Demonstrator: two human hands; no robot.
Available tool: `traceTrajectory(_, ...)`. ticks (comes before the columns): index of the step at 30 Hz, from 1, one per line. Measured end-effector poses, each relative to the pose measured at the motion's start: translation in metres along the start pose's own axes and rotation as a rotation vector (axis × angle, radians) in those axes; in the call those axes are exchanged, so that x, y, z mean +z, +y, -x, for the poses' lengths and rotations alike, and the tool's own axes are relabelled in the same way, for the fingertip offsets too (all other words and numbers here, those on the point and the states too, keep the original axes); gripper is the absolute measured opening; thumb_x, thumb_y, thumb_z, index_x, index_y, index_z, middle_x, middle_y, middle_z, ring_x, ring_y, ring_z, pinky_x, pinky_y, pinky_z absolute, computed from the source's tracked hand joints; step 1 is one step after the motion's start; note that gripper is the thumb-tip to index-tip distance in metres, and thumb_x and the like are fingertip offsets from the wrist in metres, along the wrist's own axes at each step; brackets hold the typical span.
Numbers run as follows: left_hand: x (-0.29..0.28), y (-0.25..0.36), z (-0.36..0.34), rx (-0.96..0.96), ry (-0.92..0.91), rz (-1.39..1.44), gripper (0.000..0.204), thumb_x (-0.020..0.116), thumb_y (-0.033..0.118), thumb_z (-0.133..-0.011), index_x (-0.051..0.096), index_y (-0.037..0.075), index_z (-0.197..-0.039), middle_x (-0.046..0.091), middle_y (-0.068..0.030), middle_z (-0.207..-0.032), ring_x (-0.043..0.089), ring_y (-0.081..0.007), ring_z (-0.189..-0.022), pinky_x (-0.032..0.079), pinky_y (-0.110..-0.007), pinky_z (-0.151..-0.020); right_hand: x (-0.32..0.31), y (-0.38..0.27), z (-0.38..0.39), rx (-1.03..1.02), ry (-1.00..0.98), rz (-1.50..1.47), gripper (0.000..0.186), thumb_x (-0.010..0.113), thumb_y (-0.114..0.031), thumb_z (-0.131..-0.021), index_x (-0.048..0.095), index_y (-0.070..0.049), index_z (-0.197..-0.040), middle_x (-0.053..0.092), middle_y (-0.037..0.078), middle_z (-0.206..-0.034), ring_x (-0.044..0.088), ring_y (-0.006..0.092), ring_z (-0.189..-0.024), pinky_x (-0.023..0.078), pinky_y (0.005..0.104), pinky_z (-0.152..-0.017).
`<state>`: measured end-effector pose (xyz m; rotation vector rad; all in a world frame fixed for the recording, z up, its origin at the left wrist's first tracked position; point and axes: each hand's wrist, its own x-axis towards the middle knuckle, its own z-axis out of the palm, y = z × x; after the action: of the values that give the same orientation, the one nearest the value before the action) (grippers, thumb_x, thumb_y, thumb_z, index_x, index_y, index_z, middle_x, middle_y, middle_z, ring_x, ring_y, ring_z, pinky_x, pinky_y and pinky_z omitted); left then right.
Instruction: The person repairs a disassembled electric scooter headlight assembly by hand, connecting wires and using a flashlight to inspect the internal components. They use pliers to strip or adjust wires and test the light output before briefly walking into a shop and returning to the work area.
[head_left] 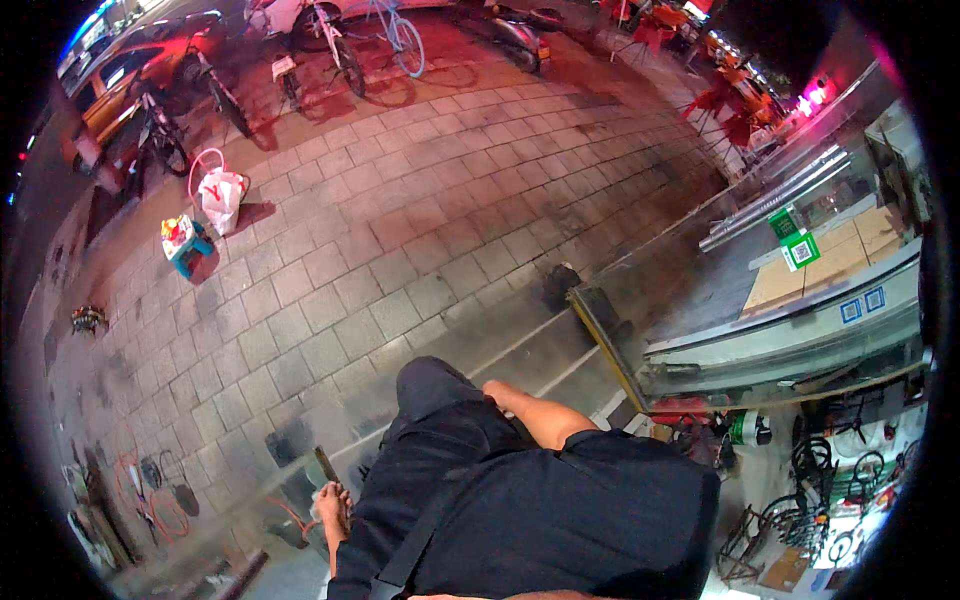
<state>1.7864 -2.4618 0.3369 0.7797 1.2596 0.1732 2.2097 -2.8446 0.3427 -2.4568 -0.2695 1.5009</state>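
My left hand [333,503] is low in the picture, left of my body, with its fingers curled. A narrow brownish strip [325,464] stands just above the fingers. It seems to be in their grip, but I cannot make out what it is. My bare right forearm [550,420] reaches out from my dark clothing toward my raised, dark-clad knee [432,380]. My right hand [503,394] is beside that knee, its fingers mostly hidden behind the leg. A dark strap [430,530] crosses my clothing.
A glass-sided counter [780,345] stands to the right, with code cards [800,252] on it. Tyres and parts [815,470] lie below. Ahead on the paving are a white bag [221,198] and a small blue stool [187,250]. Bicycles [408,48] and a yellow car [115,90] line the far side.
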Motion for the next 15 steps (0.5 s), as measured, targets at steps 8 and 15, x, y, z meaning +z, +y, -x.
traceTrajectory(8, -0.018, -0.013, -0.139, -0.006, 0.034, -0.434, 0.022, 0.064, 0.020, -0.099, 0.065, 0.006, -0.082, 0.058, -0.0069, -0.078, 0.054, -0.0199, -0.062, 0.043, -0.037, -0.055, -0.022, -0.129, -0.163, -0.019, -0.047, 0.341, 0.041, 0.070, -0.039, -0.088, 0.077, -0.006, -0.111, 0.076, 0.019, -0.112, 0.074, 0.0396, -0.094, 0.055, 0.0592, -0.087)
traceTrajectory(15, 0.005, -0.036, -0.181, -0.097, 0.140, -0.744, 0.020, 0.066, 0.023, -0.096, 0.069, 0.005, -0.090, 0.062, -0.0123, -0.089, 0.058, -0.0260, -0.076, 0.046, -0.041, -0.066, -0.067, -0.266, -0.254, -0.320, 0.084, 0.387, 0.041, 0.058, -0.032, -0.090, 0.078, 0.002, -0.102, 0.075, 0.028, -0.102, 0.073, 0.0450, -0.099, 0.057, 0.0536, -0.088)
